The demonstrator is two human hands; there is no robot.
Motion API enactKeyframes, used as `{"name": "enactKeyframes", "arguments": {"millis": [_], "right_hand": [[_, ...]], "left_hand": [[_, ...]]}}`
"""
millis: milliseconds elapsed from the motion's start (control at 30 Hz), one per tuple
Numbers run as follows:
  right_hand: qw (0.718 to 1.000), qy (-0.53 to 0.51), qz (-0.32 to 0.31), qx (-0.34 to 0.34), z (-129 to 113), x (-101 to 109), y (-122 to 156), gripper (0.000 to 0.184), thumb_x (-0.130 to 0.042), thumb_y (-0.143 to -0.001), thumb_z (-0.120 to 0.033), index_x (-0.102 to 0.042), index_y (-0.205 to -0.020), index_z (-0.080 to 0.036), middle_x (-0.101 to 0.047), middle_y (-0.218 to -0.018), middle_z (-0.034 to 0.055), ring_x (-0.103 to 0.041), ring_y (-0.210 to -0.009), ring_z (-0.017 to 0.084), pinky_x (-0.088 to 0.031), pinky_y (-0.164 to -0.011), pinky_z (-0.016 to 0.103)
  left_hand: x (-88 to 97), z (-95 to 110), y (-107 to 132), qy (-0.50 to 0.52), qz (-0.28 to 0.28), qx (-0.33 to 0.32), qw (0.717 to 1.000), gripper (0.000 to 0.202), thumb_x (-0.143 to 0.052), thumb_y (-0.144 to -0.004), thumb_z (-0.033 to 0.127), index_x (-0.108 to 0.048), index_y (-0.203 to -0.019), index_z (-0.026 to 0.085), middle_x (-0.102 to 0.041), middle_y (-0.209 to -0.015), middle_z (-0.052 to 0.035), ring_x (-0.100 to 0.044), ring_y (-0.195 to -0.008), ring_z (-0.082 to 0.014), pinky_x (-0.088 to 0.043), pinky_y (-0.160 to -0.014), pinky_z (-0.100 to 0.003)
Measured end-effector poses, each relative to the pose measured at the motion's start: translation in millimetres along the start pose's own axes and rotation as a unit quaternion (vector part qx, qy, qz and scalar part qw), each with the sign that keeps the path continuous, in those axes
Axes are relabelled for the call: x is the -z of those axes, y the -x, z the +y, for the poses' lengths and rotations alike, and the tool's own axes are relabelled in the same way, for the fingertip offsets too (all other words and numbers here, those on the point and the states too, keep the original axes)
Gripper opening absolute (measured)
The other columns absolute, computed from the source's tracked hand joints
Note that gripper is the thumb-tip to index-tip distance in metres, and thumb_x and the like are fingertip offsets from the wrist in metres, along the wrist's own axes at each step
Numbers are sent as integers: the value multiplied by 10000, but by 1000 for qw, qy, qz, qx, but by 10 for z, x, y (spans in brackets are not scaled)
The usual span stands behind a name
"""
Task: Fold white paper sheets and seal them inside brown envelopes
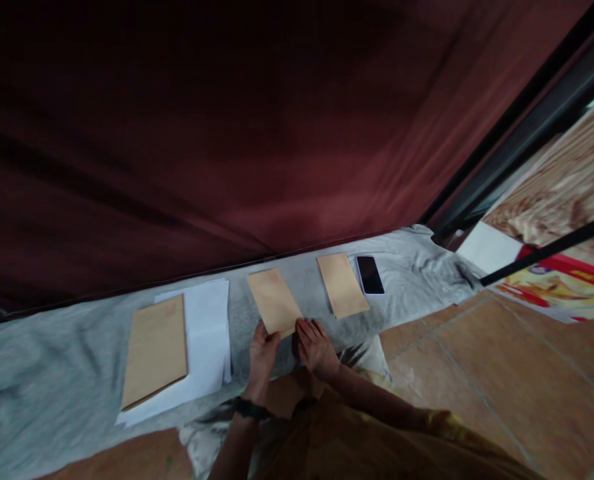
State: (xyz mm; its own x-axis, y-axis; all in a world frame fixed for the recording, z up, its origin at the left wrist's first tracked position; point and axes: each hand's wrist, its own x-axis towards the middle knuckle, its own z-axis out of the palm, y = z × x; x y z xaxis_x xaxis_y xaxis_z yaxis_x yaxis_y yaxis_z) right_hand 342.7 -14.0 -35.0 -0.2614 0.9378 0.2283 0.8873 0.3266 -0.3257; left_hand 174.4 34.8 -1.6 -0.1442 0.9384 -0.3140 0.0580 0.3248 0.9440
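A brown paper envelope lies at the middle of the grey cloth, its near edge between my two hands. My left hand pinches the near left corner, thumb on top. At the near right corner, my right hand has its fingers pressed together on the envelope's edge. To the right lies another brown envelope, apart from my hands. On the left, a stack of larger brown envelopes rests partly over white paper sheets.
A phone with a dark screen lies right of the envelopes. The grey cloth runs along a dark red curtain. Tiled floor shows at the right, with a printed board and dark metal bars beyond.
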Motion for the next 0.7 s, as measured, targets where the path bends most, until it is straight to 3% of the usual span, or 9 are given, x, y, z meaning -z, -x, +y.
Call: {"name": "enactKeyframes", "arguments": {"millis": [100, 200, 300, 333, 433, 533, 600, 700], "right_hand": [[1000, 5, -23, -10, -42, 55, -119, 534, -514, -959, -216, -504, -1484, -119, -532, -1511, 137, -555, -1309, 269, -448, -1123, 412], [998, 0, -44, -48, -79, 175, -281, 503, -489, -960, -153, -534, -1460, -188, -594, -1427, 131, -653, -1133, 247, -552, -939, 354], [983, -142, -15, -115, -67, 334, -443, 445, -505, -941, -128, -633, -1348, -252, -667, -1256, 112, -680, -1005, 220, -557, -833, 303], [960, -233, 15, -153, -47, 383, -494, 377, -533, -928, -145, -689, -1254, -254, -681, -1194, 103, -677, -980, 213, -550, -834, 296], [847, -455, 98, -258, 32, 475, -624, 134, -613, -897, -276, -735, -869, -227, -689, -988, 65, -665, -882, 193, -553, -815, 294], [768, -554, 104, -304, 60, 471, -679, 284, -645, -857, -446, -628, -679, -225, -640, -746, 11, -649, -713, 172, -578, -703, 303], [709, -617, 95, -327, 20, 434, -658, 336, -701, -787, -513, -593, -647, -227, -606, -646, -19, -632, -634, 161, -588, -667, 312], [644, -677, 81, -348, -95, 370, -576, 377, -801, -661, -525, -585, -622, -218, -607, -602, -31, -617, -584, 146, -592, -654, 307]], "left_hand": [[-79, 65, 46, 45, -12, -5, 999, 457, -721, -688, 313, -630, -1111, 163, -730, -773, -15, -607, -586, -144, -477, -554, -271], [-161, 176, 123, 56, -15, -16, 998, 536, -753, -694, 360, -620, -1177, 168, -734, -823, -18, -620, -621, -139, -489, -576, -262], [-201, 314, 199, 80, -21, -28, 996, 650, -767, -740, 486, -593, -1288, 183, -719, -815, -12, -654, -688, -152, -523, -650, -270], [-199, 348, 216, 90, -18, -30, 995, 677, -744, -764, 549, -589, -1312, 184, -716, -818, -17, -661, -714, -158, -530, -674, -275], [-163, 368, 235, 110, 16, -17, 994, 695, -699, -770, 673, -639, -1255, 179, -725, -918, -56, -676, -816, -176, -538, -710, -281], [-149, 283, 240, 139, 29, 40, 989, 616, -802, -671, 635, -693, -1068, 177, -728, -995, -76, -685, -871, -190, -542, -701, -281], [-177, 212, 254, 175, -2, 83, 981, 549, -853, -620, 571, -698, -969, 176, -732, -973, -69, -689, -839, -184, -548, -696, -286], [-235, 137, 285, 198, -47, 115, 972, 450, -871, -593, 493, -696, -864, 179, -737, -890, -47, -685, -756, -162, -547, -687, -287]]}}
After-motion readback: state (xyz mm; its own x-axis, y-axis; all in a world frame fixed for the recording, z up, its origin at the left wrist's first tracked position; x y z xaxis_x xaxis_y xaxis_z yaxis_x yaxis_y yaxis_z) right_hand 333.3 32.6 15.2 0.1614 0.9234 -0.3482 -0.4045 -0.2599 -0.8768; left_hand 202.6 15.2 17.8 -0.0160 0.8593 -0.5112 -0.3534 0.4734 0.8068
